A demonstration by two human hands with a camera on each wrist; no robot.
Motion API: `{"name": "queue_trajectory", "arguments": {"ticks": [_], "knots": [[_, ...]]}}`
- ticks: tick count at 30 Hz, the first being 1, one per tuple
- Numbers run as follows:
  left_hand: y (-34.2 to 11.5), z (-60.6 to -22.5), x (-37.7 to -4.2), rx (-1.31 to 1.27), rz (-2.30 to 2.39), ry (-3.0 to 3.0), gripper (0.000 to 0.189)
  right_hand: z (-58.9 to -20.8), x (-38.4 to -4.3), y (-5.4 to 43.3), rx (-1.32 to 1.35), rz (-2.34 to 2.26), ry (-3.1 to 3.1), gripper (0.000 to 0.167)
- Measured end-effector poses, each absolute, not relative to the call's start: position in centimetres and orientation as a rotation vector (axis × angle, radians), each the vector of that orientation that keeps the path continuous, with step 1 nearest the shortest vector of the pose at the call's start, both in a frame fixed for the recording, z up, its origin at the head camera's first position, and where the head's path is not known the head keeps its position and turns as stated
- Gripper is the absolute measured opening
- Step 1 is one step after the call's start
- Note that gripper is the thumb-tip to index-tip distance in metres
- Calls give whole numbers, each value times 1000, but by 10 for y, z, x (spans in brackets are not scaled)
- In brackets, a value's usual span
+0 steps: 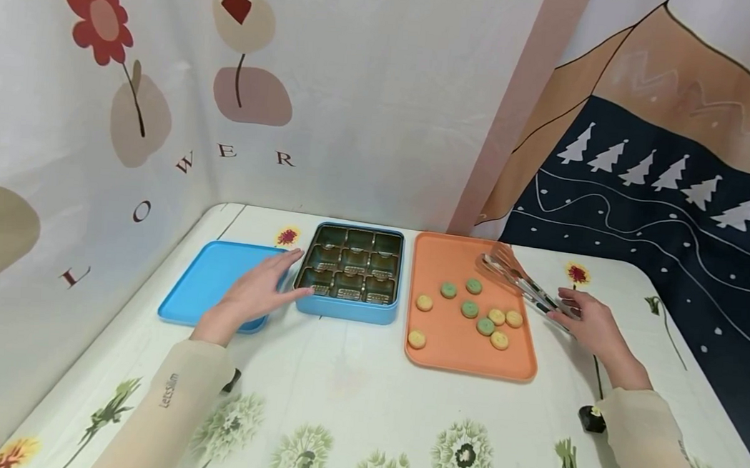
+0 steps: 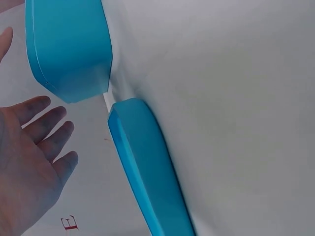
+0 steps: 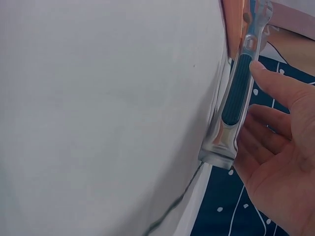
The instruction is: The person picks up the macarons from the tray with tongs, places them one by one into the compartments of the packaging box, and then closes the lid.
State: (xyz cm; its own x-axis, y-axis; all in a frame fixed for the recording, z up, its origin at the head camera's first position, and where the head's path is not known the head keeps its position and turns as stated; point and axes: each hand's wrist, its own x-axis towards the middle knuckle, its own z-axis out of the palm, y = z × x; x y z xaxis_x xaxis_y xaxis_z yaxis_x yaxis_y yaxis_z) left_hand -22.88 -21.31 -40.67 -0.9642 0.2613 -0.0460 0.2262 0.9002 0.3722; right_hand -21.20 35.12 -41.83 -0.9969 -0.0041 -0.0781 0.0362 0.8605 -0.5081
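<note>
My left hand (image 1: 257, 293) is spread, its fingers reaching toward a blue box (image 1: 347, 311) with a dark tray of square compartments inside. In the left wrist view its fingers lie loosely apart beside the blue box (image 2: 71, 54), palm bare. A blue lid (image 1: 207, 281) lies partly under that hand. Metal tongs (image 1: 526, 286) with dark grips lean over an orange tray (image 1: 458, 357), heads at its back right. My right hand (image 1: 591, 326) holds the handle end; in the right wrist view the thumb (image 3: 273, 81) touches the tongs' near edge, with fingertips hidden behind. Several green and yellow cookies (image 1: 470, 309) lie on the tray.
The table has a white flowered cloth (image 1: 340, 389). A white printed curtain (image 1: 370, 105) stands behind and on the left, and a dark curtain with white trees (image 1: 666, 209) closes off the right. The box stands between the lid and the orange tray.
</note>
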Motion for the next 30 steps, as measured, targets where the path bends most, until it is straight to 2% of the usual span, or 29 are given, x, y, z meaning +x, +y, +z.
{"name": "queue_trajectory", "arguments": {"ticks": [17, 24, 30], "knots": [[-215, -412, -227, 388, 598, 2939, 98, -424, -223, 355, -13, -903, 2876, 64], [-215, -411, -227, 388, 608, 2937, 96, -428, -226, 362, 35, -948, 2801, 59], [-213, -408, -227, 381, 620, 2935, 96, -427, -222, 362, -28, -964, 2782, 56]]}}
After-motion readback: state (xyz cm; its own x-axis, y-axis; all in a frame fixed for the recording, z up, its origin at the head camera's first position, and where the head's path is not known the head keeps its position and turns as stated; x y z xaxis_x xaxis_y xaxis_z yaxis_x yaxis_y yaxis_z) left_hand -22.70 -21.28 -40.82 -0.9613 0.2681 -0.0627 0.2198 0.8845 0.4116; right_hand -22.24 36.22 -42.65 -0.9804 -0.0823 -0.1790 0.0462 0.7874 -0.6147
